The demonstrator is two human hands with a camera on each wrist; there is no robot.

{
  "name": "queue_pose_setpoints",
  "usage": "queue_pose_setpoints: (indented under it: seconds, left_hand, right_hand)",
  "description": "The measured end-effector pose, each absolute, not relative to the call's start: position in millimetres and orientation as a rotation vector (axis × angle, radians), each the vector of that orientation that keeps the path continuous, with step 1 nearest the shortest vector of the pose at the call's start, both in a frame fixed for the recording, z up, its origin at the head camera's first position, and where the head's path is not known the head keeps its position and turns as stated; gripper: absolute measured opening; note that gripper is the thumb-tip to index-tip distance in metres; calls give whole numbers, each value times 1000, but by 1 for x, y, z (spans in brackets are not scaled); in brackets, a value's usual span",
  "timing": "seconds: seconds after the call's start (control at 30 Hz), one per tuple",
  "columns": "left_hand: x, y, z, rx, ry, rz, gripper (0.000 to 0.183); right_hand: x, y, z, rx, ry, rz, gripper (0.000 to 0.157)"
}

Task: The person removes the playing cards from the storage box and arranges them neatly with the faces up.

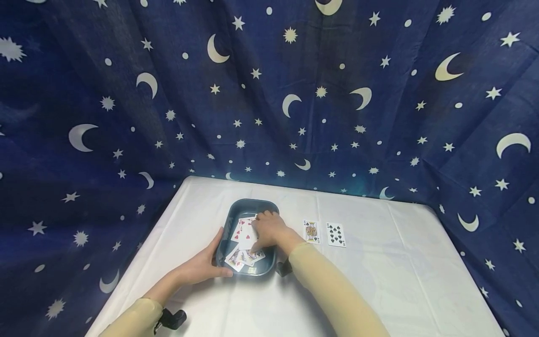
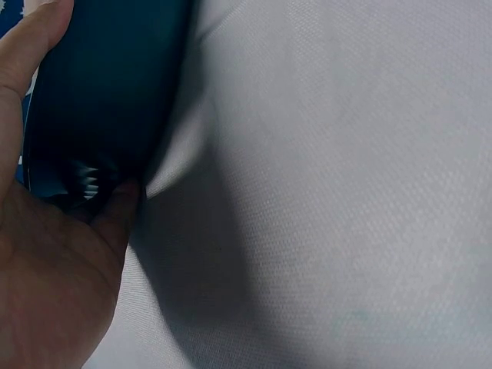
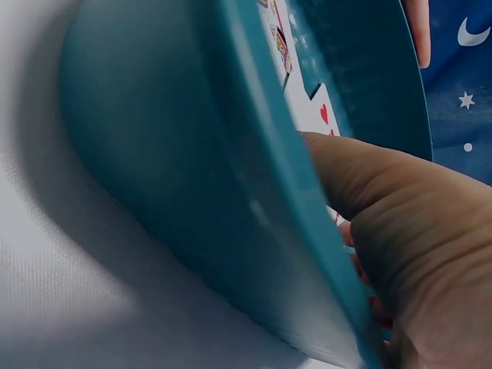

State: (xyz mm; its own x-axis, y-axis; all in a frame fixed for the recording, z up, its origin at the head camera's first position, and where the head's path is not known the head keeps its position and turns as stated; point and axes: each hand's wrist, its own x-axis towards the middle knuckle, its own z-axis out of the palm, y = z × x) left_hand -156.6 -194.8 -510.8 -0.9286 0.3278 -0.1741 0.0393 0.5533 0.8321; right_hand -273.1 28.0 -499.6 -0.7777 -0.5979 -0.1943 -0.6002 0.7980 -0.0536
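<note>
A dark teal plastic tub (image 1: pixel 262 270) stands on the white-covered table. Inside lie several playing cards; a hearts card (image 1: pixel 247 236) is beside the right hand, and face cards (image 1: pixel 236 260) fan out near the front. Reaching over the right rim, my right hand (image 1: pixel 269 230) grips a hearts card with curled fingers, the thumb on its near end. The palm hides part of the cards. My left hand (image 1: pixel 202 266) rests against the tub's left side, fingers extended along the wall and thumb at the near corner. The left wrist view shows that hand touching the tub wall (image 2: pixel 115 84).
To the right of the tub, a king of spades (image 1: pixel 311 231) and a ten of spades (image 1: pixel 336 234) lie face up side by side. A dark blue curtain (image 1: pixel 294 70) with moons and stars hangs behind the white tablecloth (image 1: pixel 379 281).
</note>
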Motion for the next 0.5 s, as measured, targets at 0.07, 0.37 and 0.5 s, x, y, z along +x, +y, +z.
queue_pose_setpoints:
  seconds: [0.07,0.37,0.5]
  left_hand:
    - [-158,-195,-513,306,2482,1318,120]
    - [-168,-203,-539,323,2508,1287,123]
    - [-168,-204,-540,324,2504,1292,124]
  right_hand:
    - [-273,28,-500,-932,2788,16,90]
    - [-274,28,-503,-928,2798,19,96]
    - [-273,27,-503,-929,2805,22,94]
